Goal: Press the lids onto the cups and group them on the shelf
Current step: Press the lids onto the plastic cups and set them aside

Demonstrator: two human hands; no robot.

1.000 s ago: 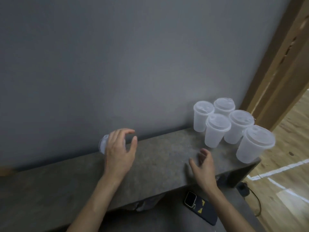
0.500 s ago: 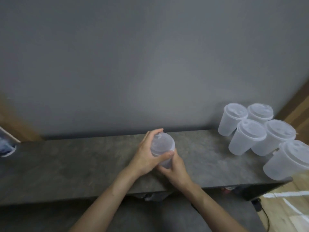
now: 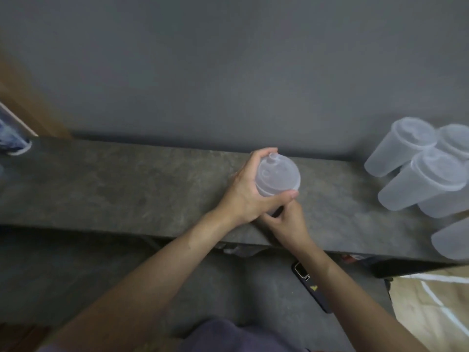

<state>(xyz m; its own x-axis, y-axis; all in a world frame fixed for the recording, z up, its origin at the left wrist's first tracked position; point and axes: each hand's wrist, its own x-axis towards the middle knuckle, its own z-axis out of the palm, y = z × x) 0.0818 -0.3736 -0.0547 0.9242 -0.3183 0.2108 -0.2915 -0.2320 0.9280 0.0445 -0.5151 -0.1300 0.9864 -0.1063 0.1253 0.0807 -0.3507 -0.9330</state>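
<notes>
A translucent plastic cup with a lid (image 3: 278,175) stands on the grey stone shelf (image 3: 127,184), near its middle. My left hand (image 3: 250,191) grips the cup's lidded top, fingers behind it and thumb in front. My right hand (image 3: 286,219) holds the cup low down, mostly hidden under the left hand. Several lidded cups (image 3: 423,179) stand grouped at the shelf's right end.
A grey wall rises right behind the shelf. A dark phone (image 3: 311,285) lies on the lower grey surface under my right forearm. A wooden floor with white lines (image 3: 436,301) shows at the lower right. A blue and white object (image 3: 12,138) sits at the shelf's far left.
My left hand picked up the cup from the left and brought it to the middle of the shelf. My right hand came in and took hold of its lower part. The view swung left.
</notes>
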